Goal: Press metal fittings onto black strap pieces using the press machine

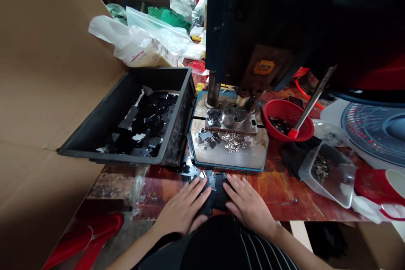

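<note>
Both hands rest at the table's front edge, on either side of a small heap of flat dark metal plates [217, 196]. My left hand [185, 202] lies with its fingers stretched out, the fingertips touching the plates from the left. Opposite it, my right hand [248, 200] is spread, its fingertips against the heap's right side. Just beyond the hands stands the press base plate [228, 158], bearing small shiny metal pieces [233, 142] and several grey plates [209, 137]. Behind these sits a round metal die block [234, 116]. The undersides of the fingers are hidden.
A black bin [126, 159] with many dark plates stands at the left, beside a cardboard sheet [47, 71]. The press head [249, 21] overhangs the base. At the right are a red basket [287, 133], a lever [313, 97] and a clear plastic tub [338, 177].
</note>
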A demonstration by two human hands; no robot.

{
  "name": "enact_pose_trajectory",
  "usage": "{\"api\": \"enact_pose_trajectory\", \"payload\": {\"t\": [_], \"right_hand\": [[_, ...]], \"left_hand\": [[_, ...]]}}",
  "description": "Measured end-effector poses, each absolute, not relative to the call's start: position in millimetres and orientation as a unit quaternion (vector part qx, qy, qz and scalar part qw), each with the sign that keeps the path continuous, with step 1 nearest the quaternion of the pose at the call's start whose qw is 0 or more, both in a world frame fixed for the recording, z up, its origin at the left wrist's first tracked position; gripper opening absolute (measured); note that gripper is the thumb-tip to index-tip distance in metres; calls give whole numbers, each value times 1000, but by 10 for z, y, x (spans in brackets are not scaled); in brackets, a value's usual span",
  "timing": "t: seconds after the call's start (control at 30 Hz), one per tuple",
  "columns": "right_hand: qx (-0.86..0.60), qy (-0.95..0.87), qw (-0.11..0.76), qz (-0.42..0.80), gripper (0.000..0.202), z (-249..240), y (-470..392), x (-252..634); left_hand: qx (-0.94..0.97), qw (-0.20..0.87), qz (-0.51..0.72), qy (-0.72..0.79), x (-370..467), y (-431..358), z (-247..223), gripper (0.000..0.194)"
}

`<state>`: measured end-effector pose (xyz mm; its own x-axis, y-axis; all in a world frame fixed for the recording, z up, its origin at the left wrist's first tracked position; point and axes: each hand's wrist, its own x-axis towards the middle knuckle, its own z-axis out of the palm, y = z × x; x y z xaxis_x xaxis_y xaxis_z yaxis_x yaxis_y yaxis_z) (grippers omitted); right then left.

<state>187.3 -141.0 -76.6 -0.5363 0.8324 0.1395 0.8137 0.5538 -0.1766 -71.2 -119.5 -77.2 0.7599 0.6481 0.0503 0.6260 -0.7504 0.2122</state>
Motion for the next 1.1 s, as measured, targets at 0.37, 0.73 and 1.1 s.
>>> {"api": "enact_pose_trajectory", "payload": {"t": [0.37,0.73,1.1], "right_hand": [[-501,-840,182,104,36,-746,-1335,1841],[-495,-840,191,115,33,-717,-1311,1842],[-471,-846,203,150,39,-703,-1319,1914]], "left_hand": [[890,109,122,426,-805,-1034,-546,37],[875,112,101,460,-837,-1160,-612,53],[873,130,24,469,-1033,-829,-492,48]]}}
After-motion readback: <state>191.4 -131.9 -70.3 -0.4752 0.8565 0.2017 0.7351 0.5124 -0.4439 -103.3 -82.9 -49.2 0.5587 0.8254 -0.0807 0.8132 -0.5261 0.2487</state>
